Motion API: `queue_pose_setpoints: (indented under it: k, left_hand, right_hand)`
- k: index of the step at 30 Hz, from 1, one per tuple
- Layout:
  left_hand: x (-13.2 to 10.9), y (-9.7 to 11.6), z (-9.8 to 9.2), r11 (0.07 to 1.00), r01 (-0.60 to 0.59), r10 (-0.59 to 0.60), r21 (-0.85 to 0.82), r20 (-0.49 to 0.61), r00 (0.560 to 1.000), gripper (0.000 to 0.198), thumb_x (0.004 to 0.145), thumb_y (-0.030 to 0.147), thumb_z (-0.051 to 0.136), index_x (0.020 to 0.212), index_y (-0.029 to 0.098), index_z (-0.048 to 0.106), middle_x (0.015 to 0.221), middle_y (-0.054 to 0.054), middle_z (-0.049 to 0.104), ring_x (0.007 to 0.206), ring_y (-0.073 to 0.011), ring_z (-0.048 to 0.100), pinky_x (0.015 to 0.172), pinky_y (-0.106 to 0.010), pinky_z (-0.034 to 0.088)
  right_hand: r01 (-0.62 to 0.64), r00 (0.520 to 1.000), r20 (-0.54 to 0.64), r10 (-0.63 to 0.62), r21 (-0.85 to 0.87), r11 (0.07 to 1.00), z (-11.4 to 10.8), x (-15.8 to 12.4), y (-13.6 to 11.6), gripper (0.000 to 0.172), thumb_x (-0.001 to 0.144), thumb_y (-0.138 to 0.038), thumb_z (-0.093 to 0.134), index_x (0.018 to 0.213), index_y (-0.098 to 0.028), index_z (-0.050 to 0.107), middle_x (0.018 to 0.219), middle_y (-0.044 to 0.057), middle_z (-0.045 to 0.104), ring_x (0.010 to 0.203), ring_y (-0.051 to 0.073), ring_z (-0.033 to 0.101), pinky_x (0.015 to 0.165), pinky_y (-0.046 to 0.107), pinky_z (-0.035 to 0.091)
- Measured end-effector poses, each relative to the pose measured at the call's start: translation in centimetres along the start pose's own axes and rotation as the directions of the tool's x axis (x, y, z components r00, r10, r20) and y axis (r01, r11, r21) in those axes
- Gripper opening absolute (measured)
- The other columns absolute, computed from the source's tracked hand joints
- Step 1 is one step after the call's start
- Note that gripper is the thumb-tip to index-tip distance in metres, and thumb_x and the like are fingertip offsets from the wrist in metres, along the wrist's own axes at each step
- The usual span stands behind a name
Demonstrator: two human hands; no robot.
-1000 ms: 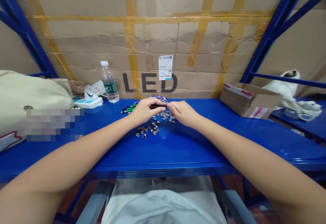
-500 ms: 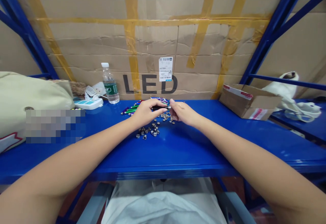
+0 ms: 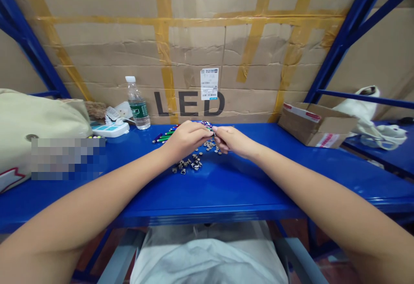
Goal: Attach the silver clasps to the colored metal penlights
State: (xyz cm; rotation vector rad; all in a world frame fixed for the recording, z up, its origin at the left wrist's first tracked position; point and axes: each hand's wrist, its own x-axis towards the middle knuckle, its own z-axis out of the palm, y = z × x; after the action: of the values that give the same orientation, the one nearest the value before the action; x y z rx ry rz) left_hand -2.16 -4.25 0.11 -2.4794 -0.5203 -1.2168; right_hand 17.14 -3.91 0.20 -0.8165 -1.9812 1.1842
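Observation:
My left hand (image 3: pixel 190 137) is closed over a slim black pen, now almost wholly covered by the fingers. Against its fingertips, my right hand (image 3: pixel 233 141) pinches at the pen's end, thumb and forefinger pressed together; whether a small part sits there too is hidden. Behind and left of my left hand lies a pile of coloured pens (image 3: pixel 164 137), green, blue and red, partly covered by it. Small round metal discs (image 3: pixel 211 146) are scattered beneath the hands. Nearer to me, several shiny metal clips (image 3: pixel 196 163) lie in a loose heap on the blue table (image 3: pixel 207 193).
A water bottle (image 3: pixel 139 109) and a white power strip (image 3: pixel 111 129) stand at the back left, beside a pale bag (image 3: pixel 42 116). An opened cardboard box (image 3: pixel 310 126) is at the right. Taped cardboard (image 3: pixel 194 51) closes off the back, between blue frame posts (image 3: pixel 349 38).
My fingertips have come together, and the left fingers have folded over the black pen, which showed between the hands before. The view has tilted slightly.

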Motion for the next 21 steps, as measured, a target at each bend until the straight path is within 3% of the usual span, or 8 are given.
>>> queue_pose_setpoints:
  k: [2,5,7,9,12,14,16,21]
  left_hand:
    - [0.1,-0.1,0.0,0.999,-0.033,0.032,0.034,0.032,0.999,0.013,0.09,0.029,0.058,0.086,0.021,0.068,0.089,-0.005,0.073,0.084,-0.0157,0.067,0.076,-0.03,0.048]
    - [0.4,0.1,0.2,0.988,0.128,-0.123,-0.087,0.055,0.991,0.013,0.087,0.029,0.061,0.088,0.019,0.068,0.088,-0.006,0.073,0.084,-0.0162,0.067,0.077,-0.03,0.05]
    - [0.5,0.1,0.3,0.913,0.335,-0.324,-0.234,0.085,0.942,0.015,0.084,0.031,0.063,0.09,0.018,0.069,0.087,-0.005,0.073,0.079,-0.0155,0.067,0.073,-0.029,0.052]
    - [0.5,0.1,0.5,0.782,0.503,-0.481,-0.368,0.156,0.863,0.02,0.082,0.033,0.064,0.092,0.017,0.069,0.085,-0.005,0.072,0.072,-0.0147,0.066,0.068,-0.028,0.053]
    - [0.5,0.1,0.7,0.646,0.601,-0.566,-0.471,0.232,0.791,0.024,0.079,0.035,0.067,0.093,0.015,0.07,0.084,-0.005,0.072,0.071,-0.0148,0.066,0.067,-0.028,0.054]
    - [0.4,0.2,0.8,0.622,0.606,-0.577,-0.497,0.233,0.783,0.025,0.077,0.035,0.069,0.092,0.015,0.07,0.086,-0.006,0.072,0.073,-0.0155,0.067,0.069,-0.029,0.055]
    - [0.5,0.6,0.6,0.63,0.594,-0.579,-0.501,0.207,0.789,0.025,0.077,0.035,0.069,0.093,0.015,0.07,0.088,-0.006,0.073,0.074,-0.016,0.067,0.07,-0.029,0.055]
    - [1.0,1.8,-0.2,0.808,0.479,-0.496,-0.342,0.044,0.867,0.018,0.08,0.033,0.067,0.088,0.018,0.071,0.087,-0.004,0.073,0.079,-0.017,0.067,0.073,-0.029,0.053]
  right_hand:
    - [-0.082,0.996,0.042,0.079,0.067,0.994,0.0,0.1,0.1,0.042,0.095,-0.046,0.036,0.062,-0.021,0.041,0.04,-0.008,0.034,0.037,0.009,0.031,0.043,0.023,0.034]
    - [-0.052,0.998,-0.022,0.05,-0.104,0.993,-0.5,0.1,0.0,0.045,0.096,-0.047,0.03,0.064,-0.02,0.045,0.043,-0.004,0.041,0.04,0.01,0.038,0.045,0.024,0.034]
    - [0.09,0.991,-0.06,-0.119,-0.357,0.93,-1.1,0.0,-0.2,0.044,0.096,-0.047,0.03,0.069,-0.019,0.049,0.052,-0.001,0.049,0.048,0.012,0.045,0.052,0.024,0.035]
    - [0.213,0.962,-0.017,-0.273,-0.582,0.785,-1.8,0.0,-0.4,0.039,0.095,-0.044,0.034,0.071,-0.019,0.051,0.06,0.001,0.054,0.057,0.013,0.048,0.058,0.025,0.035]
    - [0.261,0.947,0.054,-0.318,-0.708,0.657,-2.3,-0.2,-0.5,0.035,0.094,-0.038,0.035,0.068,-0.019,0.05,0.061,0.001,0.054,0.06,0.014,0.047,0.061,0.026,0.032]
    - [0.258,0.949,0.045,-0.313,-0.682,0.684,-2.1,-0.3,-0.6,0.037,0.094,-0.037,0.034,0.064,-0.02,0.047,0.059,0.0,0.051,0.058,0.014,0.046,0.061,0.026,0.032]
    - [0.245,0.953,0.002,-0.302,-0.591,0.768,-1.6,-0.5,-0.7,0.042,0.095,-0.041,0.032,0.061,-0.02,0.044,0.055,-0.001,0.048,0.056,0.013,0.045,0.059,0.026,0.033]
    - [0.203,0.973,-0.043,-0.226,-0.297,0.933,-0.6,-0.8,-1.3,0.05,0.092,-0.058,0.034,0.06,-0.021,0.039,0.049,-0.004,0.04,0.047,0.01,0.039,0.05,0.024,0.033]
